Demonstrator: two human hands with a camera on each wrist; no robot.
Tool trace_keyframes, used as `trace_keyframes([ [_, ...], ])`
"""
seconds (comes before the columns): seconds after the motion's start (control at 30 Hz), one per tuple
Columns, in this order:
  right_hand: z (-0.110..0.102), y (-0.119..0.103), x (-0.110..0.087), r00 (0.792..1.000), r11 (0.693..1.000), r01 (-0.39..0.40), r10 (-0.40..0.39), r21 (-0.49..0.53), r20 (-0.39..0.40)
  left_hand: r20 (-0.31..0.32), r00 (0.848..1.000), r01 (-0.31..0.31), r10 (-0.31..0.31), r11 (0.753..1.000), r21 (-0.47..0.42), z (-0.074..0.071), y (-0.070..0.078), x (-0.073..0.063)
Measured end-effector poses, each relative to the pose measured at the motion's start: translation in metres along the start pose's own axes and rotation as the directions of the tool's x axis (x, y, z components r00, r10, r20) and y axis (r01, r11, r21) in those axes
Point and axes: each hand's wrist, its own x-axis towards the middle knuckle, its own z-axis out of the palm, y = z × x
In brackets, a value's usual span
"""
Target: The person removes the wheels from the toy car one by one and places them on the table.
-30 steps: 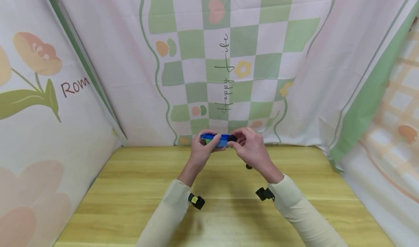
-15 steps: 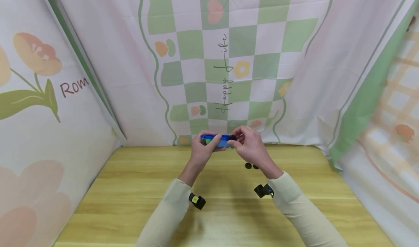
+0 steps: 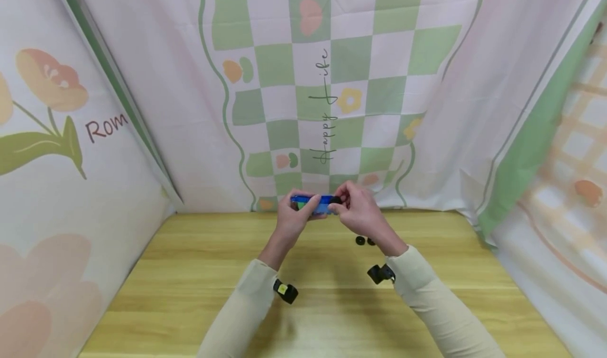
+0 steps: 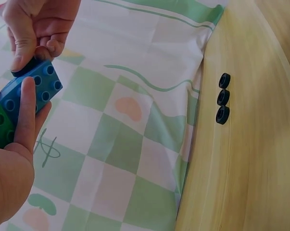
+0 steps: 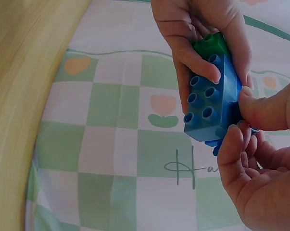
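Observation:
My left hand [image 3: 293, 218] grips a toy brick build above the far end of the table. Studs show on its light blue brick [image 5: 198, 98], and a green brick [image 5: 212, 44] sits at the end near the left palm. Below them is a darker blue base [image 5: 213, 143]. With thumb and fingers my right hand [image 3: 362, 210] pinches a black wheel [image 3: 334, 200] against the side of the build, near its right end. In the right wrist view the fingers mostly hide this wheel.
Three loose black wheels [image 4: 223, 97] lie in a row on the wooden table [image 3: 322, 294], beneath the right forearm in the head view. Behind the table's far edge hangs a checked curtain [image 3: 313, 110]. More printed cloth [image 3: 47, 200] stands along the left side.
The right forearm and wrist have shifted slightly left, and a second loose wheel now shows beside the first in the head view. Both hands keep their hold on the build and wheel.

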Motion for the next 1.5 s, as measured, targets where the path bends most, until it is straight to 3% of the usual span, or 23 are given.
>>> trace_keyframes([
  [0.27, -0.001, -0.001, 0.001, 0.997, 0.997, -0.068, 0.066, 0.028, 0.04, -0.016, 1.0, 0.004, -0.003, 1.0, 0.006, 0.0, 0.0, 0.0],
  [0.53, 0.0, -0.001, 0.002, 0.997, 0.997, -0.075, 0.074, 0.026, 0.038, -0.026, 1.0, -0.014, 0.014, 1.0, 0.002, 0.001, -0.001, -0.001],
  [0.7, 0.005, 0.0, 0.003, 1.0, 1.0, 0.016, -0.016, -0.004, -0.026, -0.055, 0.998, -0.01, 0.01, 1.0, 0.01, 0.0, 0.0, 0.001],
  [0.83, 0.003, 0.002, 0.004, 0.997, 0.997, 0.073, -0.073, 0.017, -0.03, -0.065, 0.998, 0.005, -0.004, 1.0, 0.018, -0.003, 0.003, 0.003],
  [1.07, -0.005, 0.006, 0.005, 0.999, 0.991, 0.013, -0.018, 0.135, 0.04, -0.041, 0.999, 0.019, -0.018, 1.0, 0.013, -0.006, 0.009, 0.004],
  [1.37, -0.005, 0.009, 0.003, 0.998, 0.984, 0.021, -0.03, 0.176, 0.048, -0.054, 0.999, 0.008, -0.008, 1.0, 0.002, -0.009, 0.008, 0.003],
  [1.5, -0.008, 0.01, 0.001, 0.999, 0.983, -0.012, 0.003, 0.182, 0.047, -0.084, 0.996, 0.021, -0.021, 1.0, -0.003, -0.01, 0.007, 0.004],
])
